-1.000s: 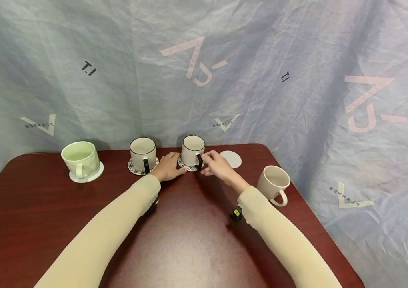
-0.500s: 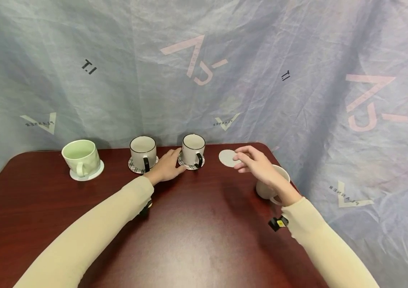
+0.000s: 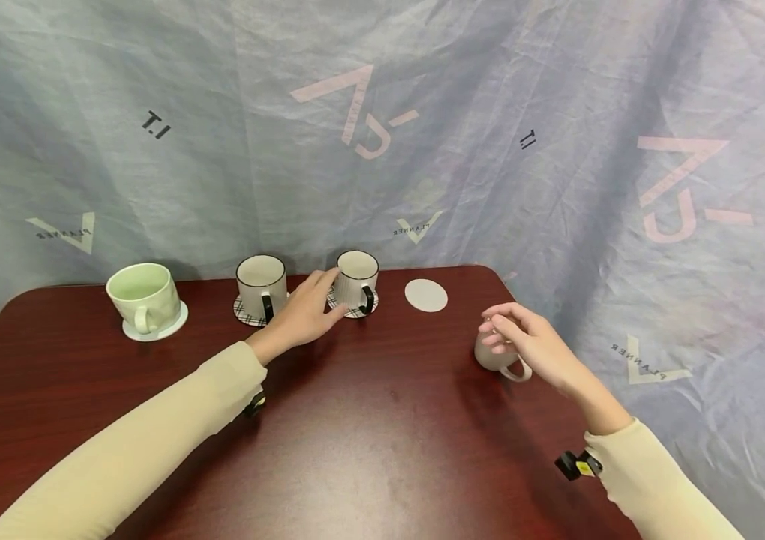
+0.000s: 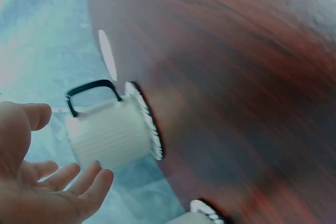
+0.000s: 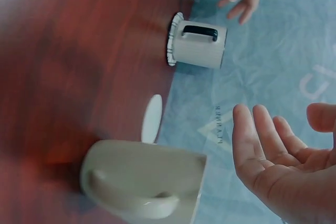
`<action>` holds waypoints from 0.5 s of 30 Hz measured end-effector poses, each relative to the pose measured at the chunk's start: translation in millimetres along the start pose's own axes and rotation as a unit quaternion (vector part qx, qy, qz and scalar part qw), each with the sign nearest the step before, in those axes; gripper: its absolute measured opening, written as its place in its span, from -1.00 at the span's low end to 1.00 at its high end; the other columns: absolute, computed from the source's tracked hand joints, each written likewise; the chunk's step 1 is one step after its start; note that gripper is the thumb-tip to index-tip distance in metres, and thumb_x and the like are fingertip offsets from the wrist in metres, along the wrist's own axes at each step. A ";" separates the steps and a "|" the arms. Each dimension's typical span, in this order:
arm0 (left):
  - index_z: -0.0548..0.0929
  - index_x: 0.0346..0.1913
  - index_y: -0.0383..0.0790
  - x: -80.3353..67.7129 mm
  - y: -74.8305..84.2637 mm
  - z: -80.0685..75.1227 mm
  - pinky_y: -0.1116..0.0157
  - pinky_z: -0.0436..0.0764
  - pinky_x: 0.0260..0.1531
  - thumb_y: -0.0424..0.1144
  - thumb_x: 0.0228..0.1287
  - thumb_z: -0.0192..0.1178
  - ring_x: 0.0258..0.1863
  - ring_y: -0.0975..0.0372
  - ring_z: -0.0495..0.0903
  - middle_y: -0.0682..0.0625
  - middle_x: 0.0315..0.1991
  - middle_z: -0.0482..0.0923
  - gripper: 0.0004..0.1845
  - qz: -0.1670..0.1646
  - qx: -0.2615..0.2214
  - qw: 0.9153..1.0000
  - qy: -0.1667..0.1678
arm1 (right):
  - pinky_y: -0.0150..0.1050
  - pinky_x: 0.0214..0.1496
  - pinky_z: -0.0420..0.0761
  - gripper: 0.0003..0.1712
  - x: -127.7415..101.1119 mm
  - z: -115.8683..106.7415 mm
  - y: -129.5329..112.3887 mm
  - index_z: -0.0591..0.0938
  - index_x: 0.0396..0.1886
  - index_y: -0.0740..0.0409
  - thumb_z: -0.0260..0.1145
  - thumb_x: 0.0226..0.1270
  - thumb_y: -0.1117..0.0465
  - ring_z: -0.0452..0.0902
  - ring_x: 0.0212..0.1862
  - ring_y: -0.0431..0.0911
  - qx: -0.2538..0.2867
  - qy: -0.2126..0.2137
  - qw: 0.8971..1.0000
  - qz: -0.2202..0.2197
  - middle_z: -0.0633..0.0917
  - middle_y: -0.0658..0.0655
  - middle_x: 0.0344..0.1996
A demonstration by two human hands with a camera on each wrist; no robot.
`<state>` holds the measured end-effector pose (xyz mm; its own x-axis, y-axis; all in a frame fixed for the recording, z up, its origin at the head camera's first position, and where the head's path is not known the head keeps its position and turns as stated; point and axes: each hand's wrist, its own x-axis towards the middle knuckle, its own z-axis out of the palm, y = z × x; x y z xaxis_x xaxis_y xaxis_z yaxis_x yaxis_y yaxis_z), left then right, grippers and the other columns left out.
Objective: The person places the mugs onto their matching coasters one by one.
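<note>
My left hand point(image 3: 308, 309) is open and holds nothing, its fingers just left of a white ribbed mug point(image 3: 354, 289) with black rim and handle. That mug stands on a plaid coaster point(image 4: 149, 129). Over at the right, my right hand point(image 3: 531, 341), fingers loosely bent and holding nothing, hovers over a plain beige mug point(image 3: 490, 358). In the head view the hand covers much of this mug. The right wrist view shows the beige mug point(image 5: 152, 171) upright on the bare table, handle outward, with the fingers apart from it.
A blank round white coaster point(image 3: 426, 295) lies between the two mugs. Left of my left hand, another black-handled mug point(image 3: 262, 281) stands on a plaid coaster, and a pale green cup point(image 3: 145, 296) on a white one. A grey-blue cloth point(image 3: 220, 150) hangs behind the table point(image 3: 355, 435).
My right hand has left the ribbed mug's handle and moved right and nearer, to above the beige mug. The left hand has drawn back slightly from beside the ribbed mug.
</note>
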<state>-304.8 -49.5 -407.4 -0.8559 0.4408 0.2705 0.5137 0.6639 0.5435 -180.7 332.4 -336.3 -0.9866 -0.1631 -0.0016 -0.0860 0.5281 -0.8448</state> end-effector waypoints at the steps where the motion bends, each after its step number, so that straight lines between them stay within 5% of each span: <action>1: 0.24 0.64 -0.30 -0.8 2.8 -0.6 -0.15 0.47 0.38 -0.11 0.52 0.30 0.37 -0.17 0.50 -0.31 0.43 0.42 -0.21 0.008 -0.001 1.000 0.006 | -0.11 0.07 0.77 -0.53 -4.1 -0.4 2.2 0.51 0.33 0.29 0.10 0.76 0.01 0.78 0.02 0.02 0.002 0.000 1.000 0.001 0.67 0.41 0.13; 9: 0.33 0.61 -0.25 -6.9 30.2 -0.6 -0.11 0.58 0.19 -0.10 0.52 0.28 0.17 -0.07 0.61 -0.25 0.34 0.51 -0.29 0.041 -0.025 0.999 0.001 | -0.17 -0.03 0.78 -0.47 -30.6 -5.2 20.2 0.46 0.34 0.48 0.11 0.76 0.07 0.78 -0.04 0.03 0.028 0.006 1.000 0.010 0.72 0.29 0.01; 15: 0.32 0.64 -0.10 -9.8 46.5 13.0 -0.12 0.50 0.37 -0.02 0.56 0.24 0.38 -0.07 0.52 -0.17 0.46 0.43 -0.29 0.055 -0.026 0.998 -0.031 | -0.24 -0.04 0.78 -0.52 -45.7 -13.3 35.8 0.45 0.29 0.55 0.08 0.76 0.16 0.81 -0.07 -0.11 0.038 0.015 0.999 -0.003 0.78 0.04 -0.10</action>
<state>-271.8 -15.1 -395.1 -0.7884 0.5472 0.2811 0.5987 0.5774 0.5551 -140.5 369.8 -359.3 -0.9900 -0.1403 0.0178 -0.0812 0.4616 -0.8834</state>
